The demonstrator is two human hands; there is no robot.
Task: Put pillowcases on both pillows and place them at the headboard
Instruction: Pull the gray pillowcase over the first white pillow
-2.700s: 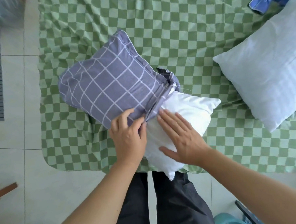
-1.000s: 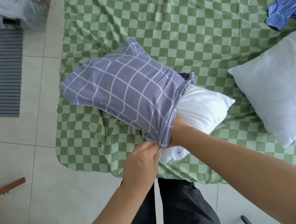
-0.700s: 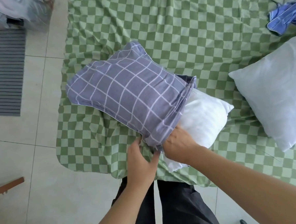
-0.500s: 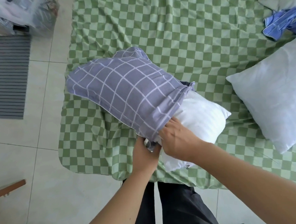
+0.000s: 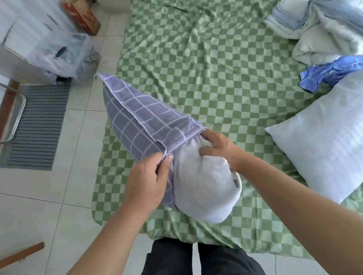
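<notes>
From the head view, the left hand (image 5: 147, 179) pinches the hem of the purple checked pillowcase (image 5: 137, 120); the right hand (image 5: 219, 148) grips the white pillow (image 5: 204, 190) between both hands, half sheathed and lifted over the bed (image 5: 193, 52). The soft filling may bunch at the opening, jamming the thin cotton. A bare, plump pillow (image 5: 328, 150) lies beyond the right hand.

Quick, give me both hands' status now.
Left hand: closed, pinching the pillowcase edge.
Right hand: closed, gripping the white pillow.
</notes>
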